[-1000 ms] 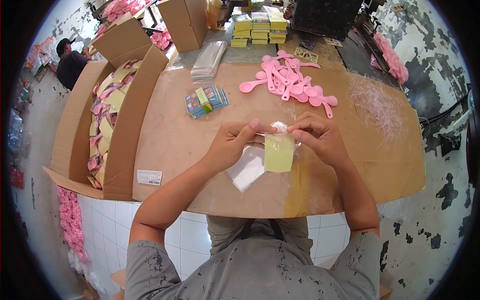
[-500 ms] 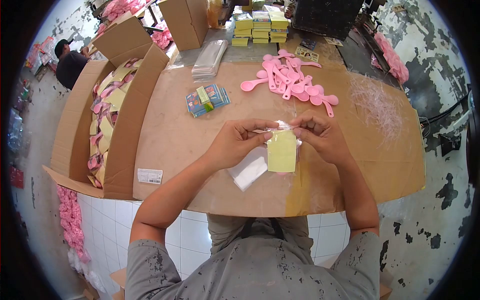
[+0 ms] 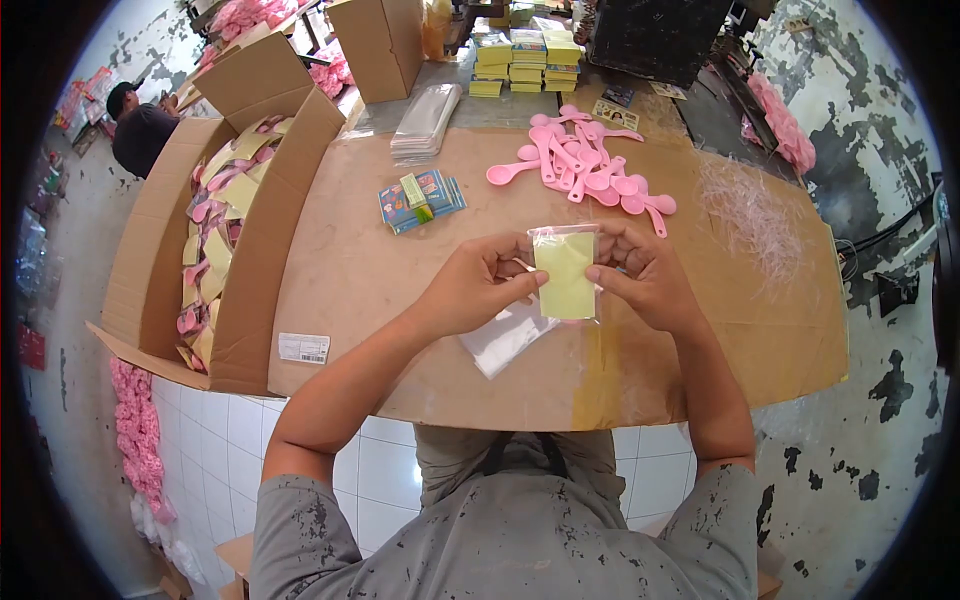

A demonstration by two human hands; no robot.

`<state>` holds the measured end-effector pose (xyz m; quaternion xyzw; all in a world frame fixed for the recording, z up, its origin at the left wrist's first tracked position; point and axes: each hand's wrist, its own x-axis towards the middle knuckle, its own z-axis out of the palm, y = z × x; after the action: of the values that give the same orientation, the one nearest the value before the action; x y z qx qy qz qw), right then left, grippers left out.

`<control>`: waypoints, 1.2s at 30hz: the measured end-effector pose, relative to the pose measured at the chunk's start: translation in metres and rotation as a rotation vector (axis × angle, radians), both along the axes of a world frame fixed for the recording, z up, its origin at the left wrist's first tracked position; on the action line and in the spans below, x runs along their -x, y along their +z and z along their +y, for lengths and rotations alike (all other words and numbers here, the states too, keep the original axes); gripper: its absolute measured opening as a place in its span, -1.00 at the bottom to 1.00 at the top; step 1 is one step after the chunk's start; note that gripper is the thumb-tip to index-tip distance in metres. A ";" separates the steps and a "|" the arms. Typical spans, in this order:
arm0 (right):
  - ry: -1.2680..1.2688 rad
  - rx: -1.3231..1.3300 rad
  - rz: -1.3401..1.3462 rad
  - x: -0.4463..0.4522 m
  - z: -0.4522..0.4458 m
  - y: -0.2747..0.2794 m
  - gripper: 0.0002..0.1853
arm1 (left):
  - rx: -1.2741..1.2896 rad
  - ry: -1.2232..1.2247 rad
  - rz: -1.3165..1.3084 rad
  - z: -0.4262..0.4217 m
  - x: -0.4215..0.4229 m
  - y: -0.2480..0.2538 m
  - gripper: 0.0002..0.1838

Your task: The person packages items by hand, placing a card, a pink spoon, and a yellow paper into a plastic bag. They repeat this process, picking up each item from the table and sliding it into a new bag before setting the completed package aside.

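Observation:
My left hand (image 3: pixel 492 275) and my right hand (image 3: pixel 640 270) pinch opposite sides of a clear bag (image 3: pixel 566 272) with a pale yellow card inside. Thumbs lie on its near face, and the fingers behind are partly hidden. Under my left hand, white-looking plastic bags (image 3: pixel 505 338) lie on the cardboard-covered table (image 3: pixel 400 395). Beyond the hands is a pile of pink spoons (image 3: pixel 590 165). A banded bundle of blue cards (image 3: pixel 420 200) sits to the left, with a stack of clear bags (image 3: pixel 427 122) behind it.
An open carton (image 3: pixel 255 220) on the left holds bagged pink spoons and yellow cards. Stacked cards (image 3: pixel 527 60) stand at the back. Loose clear strands (image 3: pixel 750 215) lie at the right. A person in dark clothing (image 3: pixel 143 128) is beyond the carton.
The bag with the yellow card has risen slightly and its upper edge now shows flat. My fingers have shifted from its top edge to its sides.

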<state>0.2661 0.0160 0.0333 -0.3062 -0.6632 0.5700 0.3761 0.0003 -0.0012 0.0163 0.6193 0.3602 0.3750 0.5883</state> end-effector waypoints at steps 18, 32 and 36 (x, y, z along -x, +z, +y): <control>-0.345 -0.582 -0.818 -0.081 0.037 -0.016 -0.73 | -0.291 0.434 0.282 0.034 0.027 -0.013 -0.69; -0.027 -0.262 -0.178 -0.044 0.018 -0.022 -0.87 | -0.281 0.291 0.405 0.012 -0.008 -0.027 -0.70; 0.057 -0.273 -0.437 -0.010 -0.002 -0.014 -0.83 | -0.321 0.276 0.446 0.013 -0.003 -0.027 -0.75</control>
<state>0.2764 0.0143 0.0188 -0.3496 -0.8079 0.4059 0.2454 0.0035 0.0119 -0.0104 0.7166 0.4971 0.3583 0.3331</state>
